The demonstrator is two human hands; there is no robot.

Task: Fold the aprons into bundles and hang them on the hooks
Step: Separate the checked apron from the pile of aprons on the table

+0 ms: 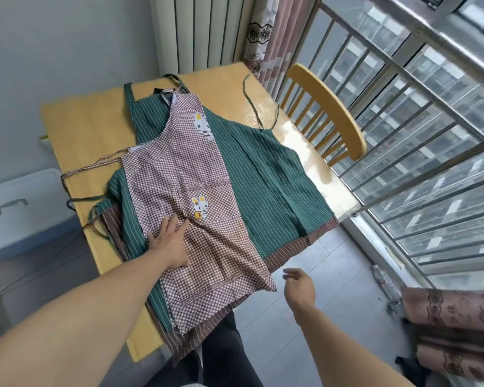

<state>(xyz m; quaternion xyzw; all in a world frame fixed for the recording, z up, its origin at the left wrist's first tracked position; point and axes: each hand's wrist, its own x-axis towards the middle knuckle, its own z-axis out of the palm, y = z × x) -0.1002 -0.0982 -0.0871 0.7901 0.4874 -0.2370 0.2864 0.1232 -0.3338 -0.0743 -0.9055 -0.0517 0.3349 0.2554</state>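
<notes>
Checked apron (179, 191) lying folded in half lengthwise on top of the green striped apron (268, 174), both spread on the table (90, 127), hems hanging over the near edge.

Thin cotton by the look: light, limp, likely sliding on the layer below, so it is needing pinning while folding. Best grips are probably the hem corner near the right hand or the fold edge; loose ties could be snagging. Left hand (169, 241) is pressing flat on the checked cloth, fingers straight and slightly spread. Right hand (299, 286) is hovering just off the hem corner, fingers loosely curled, holding nothing.
</notes>
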